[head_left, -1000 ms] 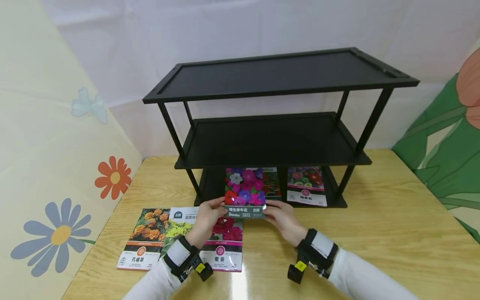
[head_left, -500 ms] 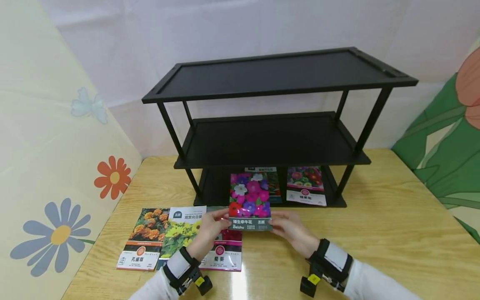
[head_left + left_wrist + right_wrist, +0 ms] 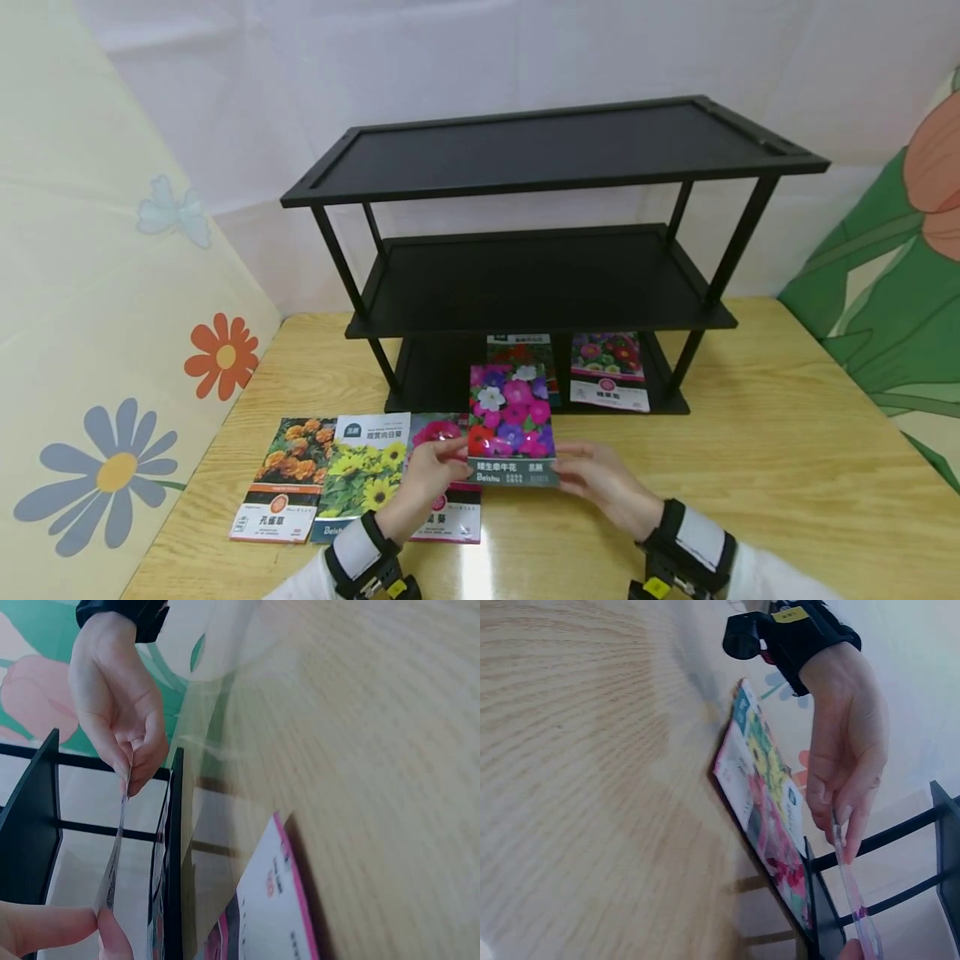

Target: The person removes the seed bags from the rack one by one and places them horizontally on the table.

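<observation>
A seed packet with pink, purple and red petunias (image 3: 512, 412) is held between both hands, tilted in front of the shelf. My left hand (image 3: 429, 483) pinches its lower left edge between thumb and fingers. At the opposite edge, my right hand (image 3: 603, 487) pinches it the same way. The left wrist view shows the packet (image 3: 118, 840) edge-on, raised above the wooden table. Partly behind my left hand lies a hollyhock packet with magenta flowers (image 3: 457, 521). Beside it are a yellow sunflower packet (image 3: 363, 471) and an orange marigold packet (image 3: 288, 467).
A black three-tier shelf (image 3: 540, 279) stands at the back of the wooden table (image 3: 750, 467). On its bottom tier lie a red-flowered packet (image 3: 543, 367), partly covered by the held one, and a pink-and-white daisy packet (image 3: 609, 375). A floral wall cloth (image 3: 112, 333) borders the left.
Both hands have drawn the petunia packet out from under the middle tier, toward the person and slightly right. More of the red-flowered packet behind it now shows.
</observation>
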A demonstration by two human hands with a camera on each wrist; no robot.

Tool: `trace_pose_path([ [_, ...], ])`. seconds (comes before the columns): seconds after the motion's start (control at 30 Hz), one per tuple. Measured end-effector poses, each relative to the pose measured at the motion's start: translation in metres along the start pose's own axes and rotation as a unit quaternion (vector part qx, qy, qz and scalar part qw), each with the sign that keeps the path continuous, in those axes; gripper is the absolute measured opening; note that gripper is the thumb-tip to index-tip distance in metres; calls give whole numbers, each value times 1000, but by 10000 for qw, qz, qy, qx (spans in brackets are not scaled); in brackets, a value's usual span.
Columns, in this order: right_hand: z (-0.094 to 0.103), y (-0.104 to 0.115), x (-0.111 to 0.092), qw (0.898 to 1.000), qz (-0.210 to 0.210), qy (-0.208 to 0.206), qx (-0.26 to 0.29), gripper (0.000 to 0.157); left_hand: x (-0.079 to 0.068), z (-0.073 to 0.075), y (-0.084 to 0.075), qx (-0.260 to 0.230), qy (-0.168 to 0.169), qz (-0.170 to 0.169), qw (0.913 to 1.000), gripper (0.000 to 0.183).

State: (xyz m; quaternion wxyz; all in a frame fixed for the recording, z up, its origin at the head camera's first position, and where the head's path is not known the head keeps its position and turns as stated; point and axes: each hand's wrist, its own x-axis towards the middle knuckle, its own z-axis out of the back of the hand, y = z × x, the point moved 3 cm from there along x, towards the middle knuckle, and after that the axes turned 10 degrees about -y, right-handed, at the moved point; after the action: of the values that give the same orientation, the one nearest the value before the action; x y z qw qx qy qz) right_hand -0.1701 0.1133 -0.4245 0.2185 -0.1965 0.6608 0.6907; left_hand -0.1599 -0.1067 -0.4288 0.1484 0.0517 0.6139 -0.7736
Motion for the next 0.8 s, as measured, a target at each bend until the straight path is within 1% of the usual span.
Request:
trace_pose_path([
  [0.13, 3, -5, -1, 9998, 4, -20, -190, 41, -5, -3, 1, -90, 95, -156, 9998, 41],
  [0.23, 5, -10, -1, 9997, 20, -17, -223, 39, -8, -5, 2, -99, 187, -164, 9996, 42],
  [0.37, 7, -14, -3, 9997, -57, -12, -243, 39, -10, -6, 6, -30, 254, -63, 9997, 44],
  [0.53, 10, -18, -5, 9991, -136, -38, -408, 37, -13, -8, 10, -130, 344, -81, 9993, 45],
  [0.6, 11, -20, -7, 9988, -123, 40, -479, 36, -15, -9, 12, -177, 416, -58, 9990, 47],
  [0.73, 13, -23, -8, 9979, -137, 106, -628, 36, -17, -10, 15, -172, 574, -89, 9982, 49],
  [0.8, 14, -25, -9, 9976, -118, 65, -677, 35, -19, -11, 16, -179, 649, -150, 9976, 50],
])
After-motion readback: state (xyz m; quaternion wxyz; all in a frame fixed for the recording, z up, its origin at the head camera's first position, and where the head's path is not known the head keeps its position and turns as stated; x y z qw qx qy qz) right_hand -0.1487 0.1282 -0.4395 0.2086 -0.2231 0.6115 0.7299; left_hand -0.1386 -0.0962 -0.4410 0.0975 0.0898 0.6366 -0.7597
